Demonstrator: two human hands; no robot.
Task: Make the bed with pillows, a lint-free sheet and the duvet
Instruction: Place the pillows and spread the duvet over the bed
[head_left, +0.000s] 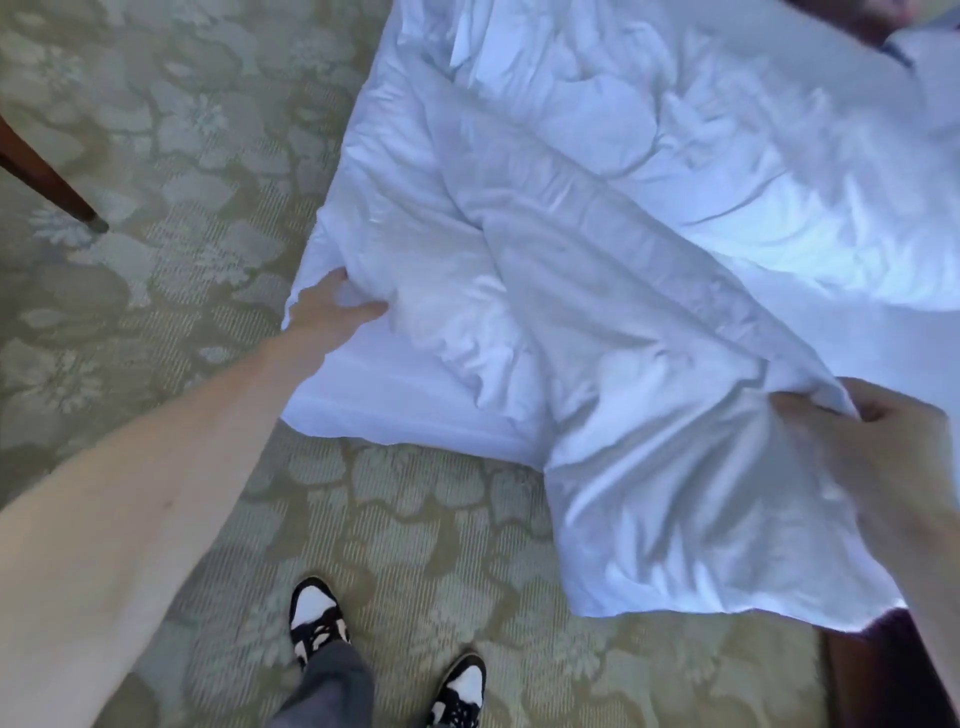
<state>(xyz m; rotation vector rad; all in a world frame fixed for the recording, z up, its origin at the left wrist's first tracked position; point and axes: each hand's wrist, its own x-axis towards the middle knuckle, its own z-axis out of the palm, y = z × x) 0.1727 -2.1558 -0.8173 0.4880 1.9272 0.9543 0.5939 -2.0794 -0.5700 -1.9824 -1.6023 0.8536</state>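
Observation:
A white, heavily wrinkled duvet (597, 249) lies across the bed and hangs over its near corner toward the floor. My left hand (332, 306) reaches out to the left edge of the duvet and grips a bunch of the fabric. At the lower right my right hand (883, 447) pinches a raised fold of the same duvet, holding that part up so it drapes down below the hand. A flatter white sheet layer (363, 400) shows under the duvet at the bed's near edge. No pillows are in view.
Green floral carpet (182, 130) covers the floor to the left and in front of the bed. A dark wooden furniture leg (57, 187) stands at the far left. Dark wood of the bed frame (872, 675) shows at the lower right. My shoes (317, 618) stand near the bed.

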